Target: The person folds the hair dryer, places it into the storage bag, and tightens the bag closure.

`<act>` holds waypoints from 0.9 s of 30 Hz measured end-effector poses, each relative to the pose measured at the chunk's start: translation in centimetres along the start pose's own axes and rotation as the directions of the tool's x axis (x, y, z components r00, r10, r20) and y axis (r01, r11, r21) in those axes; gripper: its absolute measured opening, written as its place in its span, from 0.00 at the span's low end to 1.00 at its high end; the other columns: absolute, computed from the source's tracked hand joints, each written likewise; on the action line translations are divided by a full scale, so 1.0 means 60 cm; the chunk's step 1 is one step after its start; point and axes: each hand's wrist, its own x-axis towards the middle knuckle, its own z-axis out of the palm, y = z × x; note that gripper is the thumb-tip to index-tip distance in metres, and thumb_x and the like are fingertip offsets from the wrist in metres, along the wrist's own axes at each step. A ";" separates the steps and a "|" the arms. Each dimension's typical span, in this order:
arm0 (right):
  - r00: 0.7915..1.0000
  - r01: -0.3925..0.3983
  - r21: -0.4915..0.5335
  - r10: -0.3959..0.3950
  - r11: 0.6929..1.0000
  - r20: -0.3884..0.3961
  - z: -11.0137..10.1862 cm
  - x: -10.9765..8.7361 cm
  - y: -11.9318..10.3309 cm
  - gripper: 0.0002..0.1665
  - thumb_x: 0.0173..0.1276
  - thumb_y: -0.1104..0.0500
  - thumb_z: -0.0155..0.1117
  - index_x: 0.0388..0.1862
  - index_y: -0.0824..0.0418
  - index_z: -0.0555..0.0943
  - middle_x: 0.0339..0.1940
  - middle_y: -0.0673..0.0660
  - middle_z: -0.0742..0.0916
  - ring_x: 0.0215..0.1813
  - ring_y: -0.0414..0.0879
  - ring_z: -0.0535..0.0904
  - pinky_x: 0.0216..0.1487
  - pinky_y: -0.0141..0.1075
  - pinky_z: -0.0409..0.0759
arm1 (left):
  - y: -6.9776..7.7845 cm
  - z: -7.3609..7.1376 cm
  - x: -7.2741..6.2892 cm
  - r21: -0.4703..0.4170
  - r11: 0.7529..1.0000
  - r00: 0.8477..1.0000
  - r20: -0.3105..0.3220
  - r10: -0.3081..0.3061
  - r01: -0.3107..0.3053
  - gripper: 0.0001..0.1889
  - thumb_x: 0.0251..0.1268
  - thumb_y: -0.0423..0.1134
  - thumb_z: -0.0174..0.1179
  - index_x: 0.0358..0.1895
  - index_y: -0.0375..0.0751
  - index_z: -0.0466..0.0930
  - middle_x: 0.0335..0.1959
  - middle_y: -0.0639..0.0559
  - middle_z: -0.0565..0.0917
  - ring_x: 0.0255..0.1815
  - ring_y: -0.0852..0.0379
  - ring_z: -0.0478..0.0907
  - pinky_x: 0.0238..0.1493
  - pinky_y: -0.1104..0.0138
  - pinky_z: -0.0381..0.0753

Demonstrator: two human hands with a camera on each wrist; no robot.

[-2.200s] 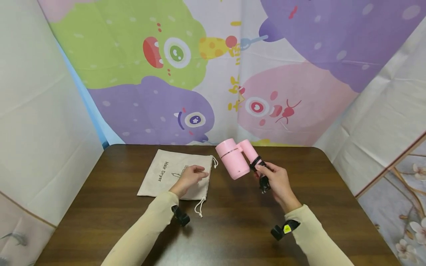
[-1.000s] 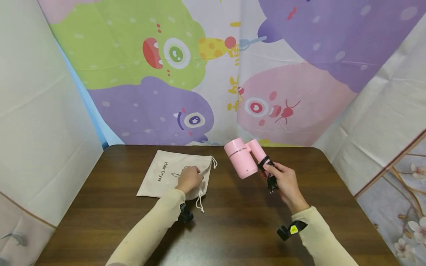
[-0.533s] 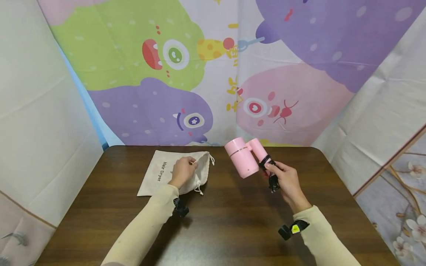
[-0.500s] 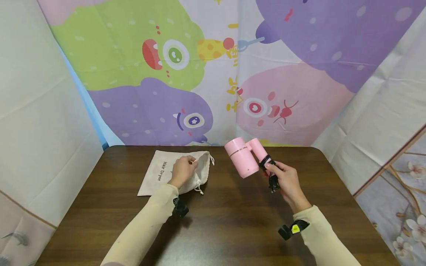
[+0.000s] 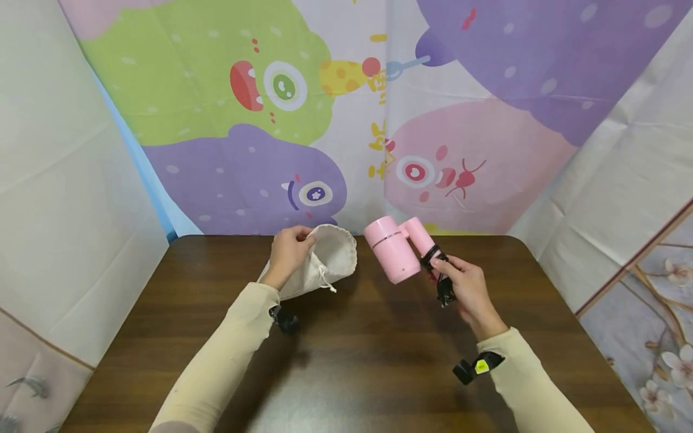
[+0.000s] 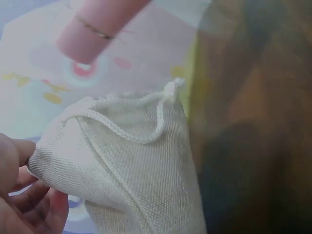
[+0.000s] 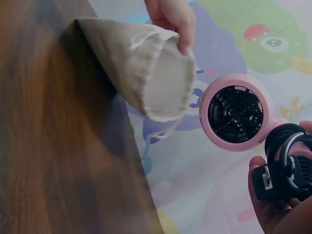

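My left hand (image 5: 290,252) pinches the rim of a cream drawstring bag (image 5: 334,252), which is lifted with its mouth gaping toward the right. In the right wrist view the bag (image 7: 141,68) shows its round opening and pale inside. My right hand (image 5: 471,288) grips a pink hair dryer (image 5: 391,249) by its handle, where a black cord (image 5: 445,288) is wound. The dryer hangs in the air just right of the bag's mouth, apart from it. Its black grille (image 7: 236,114) and the cord's plug (image 7: 266,180) show in the right wrist view.
A dark wooden table (image 5: 346,373) lies under both hands. Behind it hangs a cartoon-printed cloth (image 5: 292,156), with pale cloth walls (image 5: 65,180) at the sides. Each wrist wears a small black camera (image 5: 284,319).
The left hand has taken hold of the flat bag's rim, raised it off the table and spread its mouth. The right hand, still holding the hair dryer, has shifted slightly right.
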 end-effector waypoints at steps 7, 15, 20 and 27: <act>0.999 -0.002 0.091 -0.003 0.996 0.047 0.003 -0.009 -0.017 0.04 0.66 0.55 0.68 0.31 0.53 0.85 0.24 0.50 0.88 0.30 0.42 0.86 0.37 0.33 0.84 | 0.038 -0.047 0.029 -0.085 0.995 0.998 -0.041 0.055 -0.059 0.11 0.63 0.39 0.62 0.43 0.35 0.86 0.33 0.39 0.86 0.35 0.47 0.80 0.39 0.63 0.75; 0.996 0.006 0.136 -0.018 0.991 0.086 0.013 -0.014 -0.058 0.08 0.69 0.59 0.62 0.30 0.52 0.85 0.26 0.49 0.89 0.29 0.40 0.86 0.39 0.33 0.86 | 0.075 -0.064 0.050 -0.060 0.994 0.995 -0.041 0.095 -0.097 0.13 0.63 0.41 0.62 0.44 0.36 0.86 0.34 0.40 0.87 0.36 0.47 0.81 0.42 0.59 0.77; 0.992 0.003 0.153 -0.023 0.988 0.124 0.022 -0.015 -0.089 0.07 0.70 0.58 0.62 0.31 0.54 0.84 0.28 0.50 0.89 0.30 0.41 0.87 0.38 0.32 0.85 | 0.103 -0.060 0.058 -0.029 0.991 0.991 -0.022 0.129 -0.130 0.12 0.62 0.40 0.61 0.44 0.36 0.86 0.36 0.41 0.88 0.40 0.46 0.83 0.47 0.56 0.78; 0.988 -0.023 0.145 0.001 0.989 0.154 0.033 -0.016 -0.110 0.07 0.69 0.59 0.62 0.31 0.55 0.85 0.28 0.51 0.89 0.30 0.42 0.87 0.38 0.33 0.86 | 0.132 -0.041 0.061 -0.021 0.983 0.983 -0.034 0.180 -0.181 0.08 0.61 0.37 0.62 0.38 0.38 0.86 0.32 0.44 0.88 0.35 0.50 0.82 0.41 0.58 0.78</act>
